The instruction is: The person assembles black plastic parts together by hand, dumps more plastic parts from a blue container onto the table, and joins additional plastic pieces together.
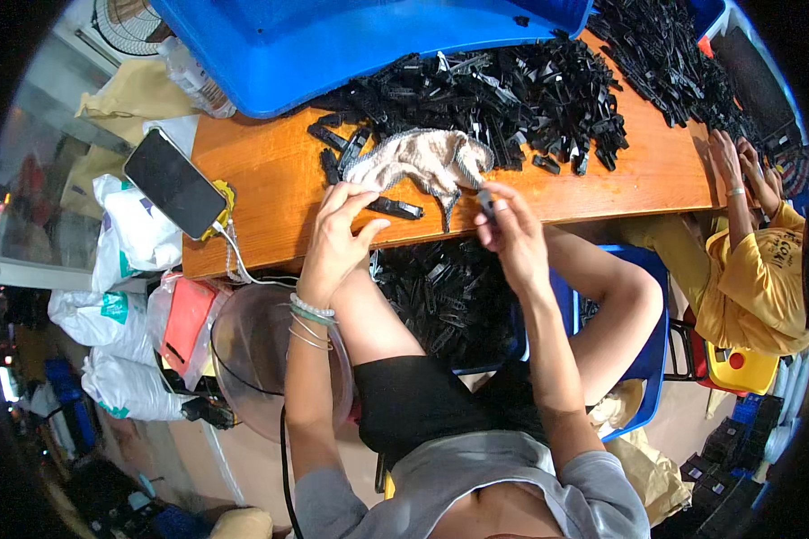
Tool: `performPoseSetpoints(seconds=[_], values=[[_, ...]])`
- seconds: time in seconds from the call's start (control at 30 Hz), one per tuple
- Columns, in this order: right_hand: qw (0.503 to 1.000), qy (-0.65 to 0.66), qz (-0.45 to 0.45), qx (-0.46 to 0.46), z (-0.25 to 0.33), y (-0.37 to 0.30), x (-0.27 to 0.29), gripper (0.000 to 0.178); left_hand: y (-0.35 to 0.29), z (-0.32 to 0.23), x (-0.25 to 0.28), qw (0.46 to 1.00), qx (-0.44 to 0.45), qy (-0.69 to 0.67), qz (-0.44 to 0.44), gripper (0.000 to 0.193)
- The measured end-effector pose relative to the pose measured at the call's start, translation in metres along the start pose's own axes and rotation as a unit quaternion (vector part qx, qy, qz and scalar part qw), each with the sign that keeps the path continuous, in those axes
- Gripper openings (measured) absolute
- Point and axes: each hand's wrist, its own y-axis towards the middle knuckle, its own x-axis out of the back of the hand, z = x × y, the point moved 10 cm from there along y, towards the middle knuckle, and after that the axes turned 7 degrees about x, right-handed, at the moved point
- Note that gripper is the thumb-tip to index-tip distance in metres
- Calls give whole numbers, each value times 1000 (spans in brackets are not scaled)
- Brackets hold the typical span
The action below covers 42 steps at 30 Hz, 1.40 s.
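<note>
My left hand hovers at the table's front edge, its thumb and fingers apart and nothing visible between them. Just right of its fingertips, a long black plastic part lies on the wooden table. A crumpled white and brown cloth rests behind that part. To the right of the cloth, my right hand pinches a small dark plastic piece between thumb and fingers; its exact kind is unclear. Several loose black plastic parts lie left of the cloth, beside a large heap of similar ones.
A big blue bin stands at the back. At left, a phone is propped up with a white cable. More black parts fill a container below the table edge. Another person in a yellow shirt works at the far right.
</note>
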Motion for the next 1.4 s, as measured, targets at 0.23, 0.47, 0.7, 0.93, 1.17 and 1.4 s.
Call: performPoseSetpoints(seconds=[0.23, 0.47, 0.7, 0.93, 1.17, 1.4], values=[[971, -188, 141, 40, 9, -2, -62, 34, -5, 15, -10, 996, 54, -63, -8, 19], [979, -174, 99, 33, -3, 6, -54, 28, -4, 10, -8, 998, 5, -52, -38, 19], [898, -409, 94, 133, 29, 7, -54, 27, -4, 17, -8, 997, 1, -71, -28, 17], [870, -412, 160, 220, 35, 18, -68, 29, -2, 11, -9, 997, -14, -71, -22, 17], [838, -448, 132, 283, 41, 0, -78, 26, -4, 8, -15, 996, -36, -78, -3, 22], [940, -263, 191, -103, -82, -82, 4, 24, -1, 31, -14, 980, 41, -195, 10, 29]])
